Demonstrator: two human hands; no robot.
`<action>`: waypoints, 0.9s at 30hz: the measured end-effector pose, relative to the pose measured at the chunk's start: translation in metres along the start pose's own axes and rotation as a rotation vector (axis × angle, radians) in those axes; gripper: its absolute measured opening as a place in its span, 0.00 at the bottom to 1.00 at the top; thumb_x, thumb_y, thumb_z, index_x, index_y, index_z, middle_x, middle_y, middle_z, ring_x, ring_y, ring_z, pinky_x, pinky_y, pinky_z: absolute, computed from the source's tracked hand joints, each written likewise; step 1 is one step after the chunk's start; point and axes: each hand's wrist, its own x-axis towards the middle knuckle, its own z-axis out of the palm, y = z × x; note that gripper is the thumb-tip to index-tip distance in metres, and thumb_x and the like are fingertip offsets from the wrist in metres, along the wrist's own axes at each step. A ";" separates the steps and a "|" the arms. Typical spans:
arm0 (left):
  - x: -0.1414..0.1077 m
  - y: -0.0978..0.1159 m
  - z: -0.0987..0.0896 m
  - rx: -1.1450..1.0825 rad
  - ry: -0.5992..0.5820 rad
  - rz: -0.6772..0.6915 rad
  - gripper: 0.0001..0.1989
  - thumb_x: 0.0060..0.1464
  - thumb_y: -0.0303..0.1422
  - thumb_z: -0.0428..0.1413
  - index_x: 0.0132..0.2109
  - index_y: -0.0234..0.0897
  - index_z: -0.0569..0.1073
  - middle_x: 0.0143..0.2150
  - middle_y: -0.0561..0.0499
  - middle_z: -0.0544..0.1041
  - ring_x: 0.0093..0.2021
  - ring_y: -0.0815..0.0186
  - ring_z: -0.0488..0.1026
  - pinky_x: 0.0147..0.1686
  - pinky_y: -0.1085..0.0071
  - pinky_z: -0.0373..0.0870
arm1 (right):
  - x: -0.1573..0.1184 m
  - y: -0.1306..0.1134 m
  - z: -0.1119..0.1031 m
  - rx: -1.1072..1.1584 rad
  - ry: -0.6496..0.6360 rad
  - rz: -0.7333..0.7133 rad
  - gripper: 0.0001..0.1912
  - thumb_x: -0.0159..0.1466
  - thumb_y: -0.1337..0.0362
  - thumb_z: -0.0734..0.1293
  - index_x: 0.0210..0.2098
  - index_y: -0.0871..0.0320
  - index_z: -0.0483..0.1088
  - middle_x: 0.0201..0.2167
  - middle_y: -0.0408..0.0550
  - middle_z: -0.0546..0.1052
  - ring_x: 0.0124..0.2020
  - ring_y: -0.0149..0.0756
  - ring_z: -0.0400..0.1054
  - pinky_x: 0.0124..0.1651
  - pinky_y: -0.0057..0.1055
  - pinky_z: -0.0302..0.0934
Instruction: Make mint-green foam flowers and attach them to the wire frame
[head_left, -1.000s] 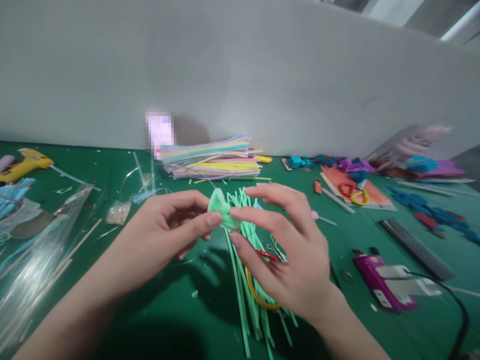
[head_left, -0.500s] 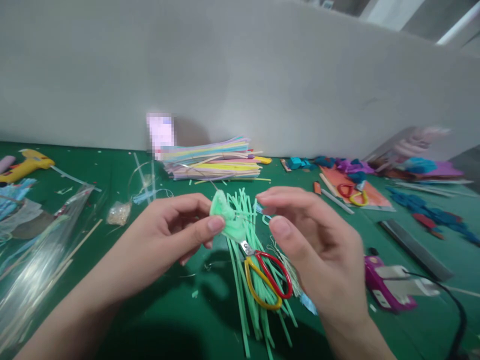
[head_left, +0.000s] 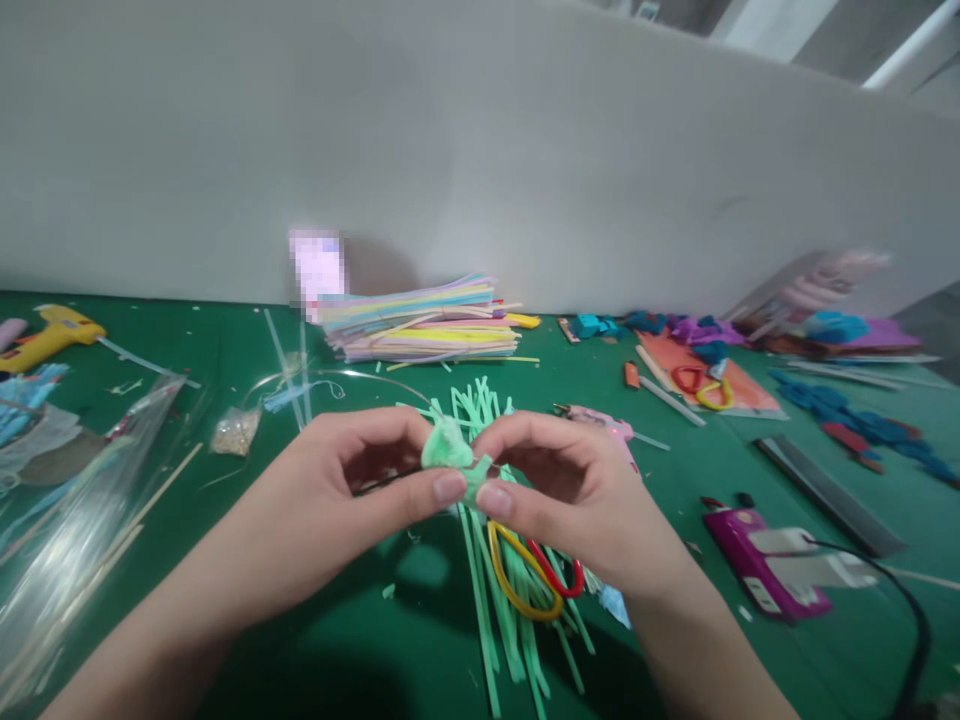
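Note:
A small light-green fuzzy piece (head_left: 447, 443) is held up between my two hands over the table. My left hand (head_left: 375, 465) pinches its left side between thumb and fingers. The fingertips of my right hand (head_left: 551, 480) press together on its lower right end. A thin curved wire (head_left: 367, 374) runs leftward from near the piece; whether it is joined to it is hidden. Beneath my hands lie loose green fuzzy stems (head_left: 517, 640) and scissors (head_left: 525, 575) with yellow and red handles, their blades covered by my hands.
A pink glue gun (head_left: 611, 427) lies behind my right hand. Bundled pastel stems (head_left: 427, 325) rest against the grey wall. At left are a yellow glue gun (head_left: 52, 335) and a bag of beads (head_left: 236, 432); at right, a purple device (head_left: 757, 565) with a black cable.
My right hand has moved left and closed on the green piece, which it was apart from before. The pink glue gun has come into sight behind it.

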 end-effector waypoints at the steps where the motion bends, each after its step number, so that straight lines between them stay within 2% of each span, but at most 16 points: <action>1: 0.000 0.001 0.001 0.004 0.006 -0.002 0.09 0.56 0.36 0.62 0.30 0.39 0.74 0.26 0.59 0.66 0.26 0.74 0.61 0.24 0.84 0.60 | 0.001 0.000 0.000 -0.029 0.009 -0.028 0.07 0.61 0.69 0.73 0.39 0.53 0.76 0.35 0.41 0.77 0.37 0.30 0.69 0.40 0.27 0.65; 5: 0.000 0.004 0.003 0.000 0.019 -0.026 0.12 0.55 0.38 0.63 0.28 0.38 0.73 0.24 0.60 0.64 0.24 0.74 0.58 0.22 0.82 0.57 | 0.003 0.003 0.002 -0.146 0.050 -0.179 0.05 0.61 0.70 0.73 0.35 0.55 0.75 0.32 0.41 0.77 0.34 0.30 0.69 0.39 0.28 0.65; 9: -0.001 0.004 0.002 0.020 0.038 -0.052 0.12 0.54 0.39 0.63 0.28 0.39 0.73 0.24 0.59 0.63 0.24 0.73 0.59 0.22 0.80 0.57 | 0.007 0.009 0.004 -0.191 0.104 -0.276 0.03 0.61 0.69 0.73 0.33 0.55 0.75 0.29 0.41 0.78 0.32 0.31 0.70 0.37 0.30 0.64; 13: -0.001 0.002 0.001 0.069 0.065 -0.061 0.13 0.55 0.42 0.62 0.30 0.39 0.75 0.25 0.57 0.66 0.26 0.71 0.60 0.23 0.78 0.58 | 0.012 0.021 0.005 -0.121 0.097 -0.254 0.04 0.59 0.68 0.74 0.31 0.55 0.76 0.27 0.41 0.77 0.30 0.31 0.69 0.36 0.32 0.64; 18: 0.000 0.001 0.001 0.099 0.110 -0.026 0.12 0.55 0.39 0.63 0.28 0.40 0.76 0.24 0.58 0.66 0.25 0.72 0.59 0.22 0.79 0.56 | 0.017 0.034 0.003 -0.046 0.087 -0.193 0.05 0.59 0.65 0.74 0.28 0.55 0.75 0.25 0.42 0.76 0.30 0.33 0.69 0.37 0.34 0.64; 21: 0.000 0.001 0.000 0.089 0.107 -0.043 0.11 0.53 0.37 0.64 0.26 0.39 0.74 0.23 0.59 0.65 0.25 0.72 0.58 0.22 0.79 0.56 | 0.019 0.035 0.001 -0.058 0.062 -0.207 0.02 0.61 0.65 0.73 0.32 0.55 0.77 0.28 0.42 0.77 0.31 0.32 0.69 0.37 0.32 0.64; 24: 0.001 0.002 -0.001 0.102 0.088 -0.064 0.10 0.52 0.37 0.64 0.27 0.39 0.75 0.23 0.59 0.66 0.25 0.72 0.59 0.22 0.79 0.57 | 0.020 0.034 -0.002 -0.008 0.017 -0.224 0.06 0.61 0.63 0.73 0.39 0.54 0.77 0.33 0.44 0.78 0.33 0.31 0.69 0.36 0.30 0.65; 27: 0.003 0.002 -0.001 0.111 0.082 -0.074 0.13 0.52 0.36 0.64 0.24 0.38 0.72 0.21 0.59 0.64 0.23 0.73 0.57 0.20 0.79 0.54 | 0.022 0.035 -0.004 0.025 0.001 -0.251 0.05 0.60 0.64 0.73 0.37 0.55 0.76 0.32 0.44 0.77 0.32 0.30 0.69 0.36 0.29 0.65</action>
